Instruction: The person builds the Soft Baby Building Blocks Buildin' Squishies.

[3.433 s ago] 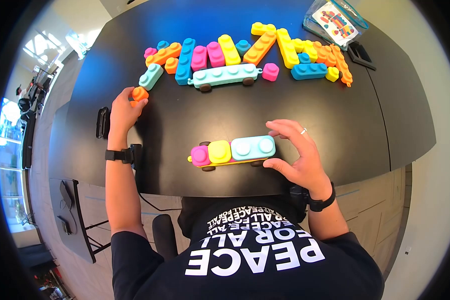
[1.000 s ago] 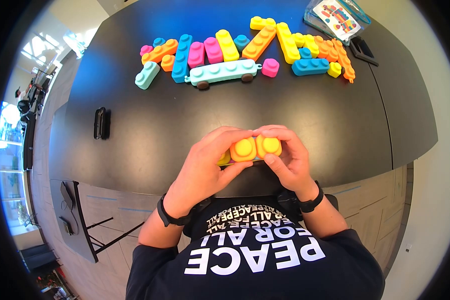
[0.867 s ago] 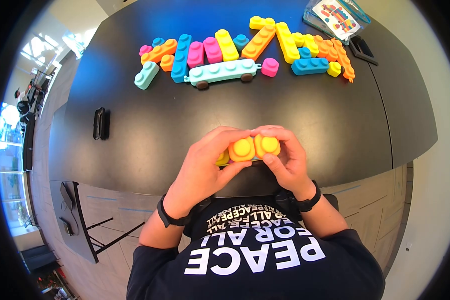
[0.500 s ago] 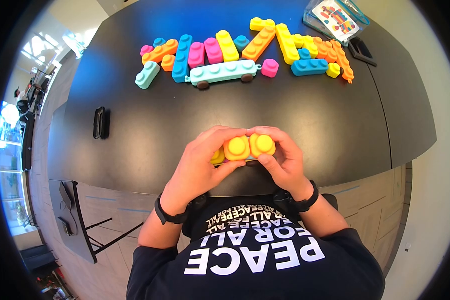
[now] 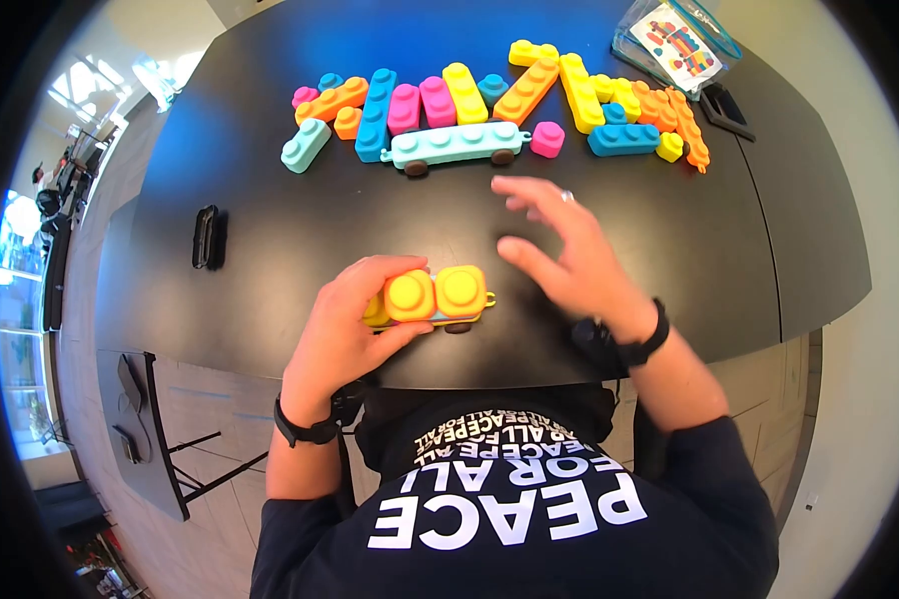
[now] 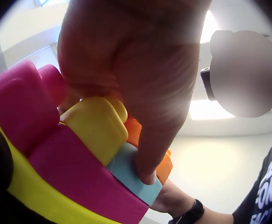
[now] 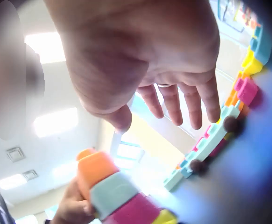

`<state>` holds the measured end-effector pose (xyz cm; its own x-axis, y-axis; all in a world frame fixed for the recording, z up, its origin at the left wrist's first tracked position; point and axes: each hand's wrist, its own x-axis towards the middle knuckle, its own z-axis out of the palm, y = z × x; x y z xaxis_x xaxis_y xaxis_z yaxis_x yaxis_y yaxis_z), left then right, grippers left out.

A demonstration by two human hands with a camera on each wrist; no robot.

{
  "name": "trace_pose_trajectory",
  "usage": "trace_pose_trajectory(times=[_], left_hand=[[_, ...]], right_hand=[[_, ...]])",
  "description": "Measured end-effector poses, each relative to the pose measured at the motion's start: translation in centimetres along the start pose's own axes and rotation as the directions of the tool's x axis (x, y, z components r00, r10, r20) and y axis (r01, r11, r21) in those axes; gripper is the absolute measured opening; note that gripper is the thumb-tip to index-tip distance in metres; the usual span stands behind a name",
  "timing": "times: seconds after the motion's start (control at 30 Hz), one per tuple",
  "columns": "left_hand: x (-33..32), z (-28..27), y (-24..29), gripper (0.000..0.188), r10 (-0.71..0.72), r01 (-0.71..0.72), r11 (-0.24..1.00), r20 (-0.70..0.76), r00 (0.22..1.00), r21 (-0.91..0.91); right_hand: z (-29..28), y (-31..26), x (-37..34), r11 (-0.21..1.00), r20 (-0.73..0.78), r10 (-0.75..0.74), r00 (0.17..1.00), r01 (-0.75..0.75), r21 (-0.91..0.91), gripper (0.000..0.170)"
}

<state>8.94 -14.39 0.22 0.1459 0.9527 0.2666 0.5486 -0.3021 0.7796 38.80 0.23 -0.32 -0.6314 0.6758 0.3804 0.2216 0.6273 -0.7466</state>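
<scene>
My left hand (image 5: 338, 324) grips a toy block car (image 5: 445, 317) near the table's front edge, fingers behind it and thumb in front. Two orange blocks (image 5: 461, 290) top the car. The left wrist view shows a light blue block (image 6: 126, 163) beneath them, touched by a fingertip, plus a yellow block (image 6: 96, 130), pink blocks (image 6: 21, 105) and a yellow base (image 6: 42, 198). My right hand (image 5: 581, 262) hovers to the car's right, fingers spread, holding nothing. Beyond it, a light blue wheeled base (image 5: 454, 148) stands beside a single pink block (image 5: 546, 140).
Loose blocks line the far side, among them a long dark blue block (image 5: 375, 115), a yellow block (image 5: 579, 92) and a light blue block (image 5: 306, 146). A clear bag (image 5: 726, 40) lies at the back right. A black case (image 5: 206, 238) sits on the left.
Both hands held the car half a second ago. The right hand has let go and moved up and right; the left hand has shifted the car left. Two orange blocks joined it since the oldest frame.
</scene>
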Motion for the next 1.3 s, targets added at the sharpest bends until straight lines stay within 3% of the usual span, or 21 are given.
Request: trace_pose_trajectory(times=[0.13,0.23,0.27,0.33,0.4,0.47,0.57,0.67,0.77,1.0,1.3], left_hand=[[-0.8,-1.6,-0.6,0.076,-0.049,0.046,0.992,0.023,0.999,0.114],[-1.4,-2.6,-1.0,0.085,-0.074,0.072,0.984,0.01,0.997,0.166],[-1.7,-2.7,-1.0,0.088,-0.084,0.082,0.981,0.005,0.996,0.173],[-2.1,-3.4,0.4,0.095,-0.037,0.054,0.973,-0.083,0.996,0.223],[-2.5,-4.1,2.3,0.1,0.011,0.03,0.96,-0.143,0.99,0.279],[-2.7,-4.6,3.9,0.105,0.053,0.011,0.94,-0.178,0.983,0.34],[-1.7,-4.2,5.5,0.098,0.118,-0.059,0.891,-0.104,0.988,0.451],[-0.5,-3.4,5.1,0.086,0.042,-0.04,0.861,0.007,0.999,0.506],[0.1,-3.1,4.4,0.077,-0.069,0.027,0.864,0.067,0.995,0.503],[0.1,-4.6,3.2,0.073,-0.081,0.046,0.93,0.083,0.993,0.365],[0.8,-6.2,2.3,0.069,-0.04,0.025,0.959,0.046,0.998,0.281]], right_hand=[[-0.8,6.1,4.9,0.928,0.101,-0.112,0.989,0.141,-0.345,0.079],[-1.0,9.2,8.1,0.856,0.204,-0.056,0.977,0.152,-0.495,0.082],[-0.8,9.8,8.8,0.824,0.21,-0.104,0.972,0.203,-0.529,0.082],[-1.0,10.0,9.7,0.78,0.233,-0.076,0.969,0.203,-0.591,0.08],[-0.5,9.8,10.0,0.748,0.168,-0.106,0.98,0.19,-0.636,0.075],[-0.1,9.5,10.0,0.752,0.154,-0.034,0.987,0.126,-0.646,0.07],[0.5,8.7,9.7,0.759,0.137,0.07,0.988,0.037,-0.65,0.061],[0.4,8.6,9.0,0.8,0.154,0.144,0.978,-0.024,-0.6,0.054],[-0.6,8.0,7.0,0.858,0.181,0.119,0.976,-0.01,-0.513,0.052],[-3.4,4.5,-0.4,0.947,0.197,0.124,0.973,-0.057,-0.316,0.053],[-2.6,0.9,-5.7,0.941,0.145,0.211,0.967,-0.16,-0.299,0.057]])
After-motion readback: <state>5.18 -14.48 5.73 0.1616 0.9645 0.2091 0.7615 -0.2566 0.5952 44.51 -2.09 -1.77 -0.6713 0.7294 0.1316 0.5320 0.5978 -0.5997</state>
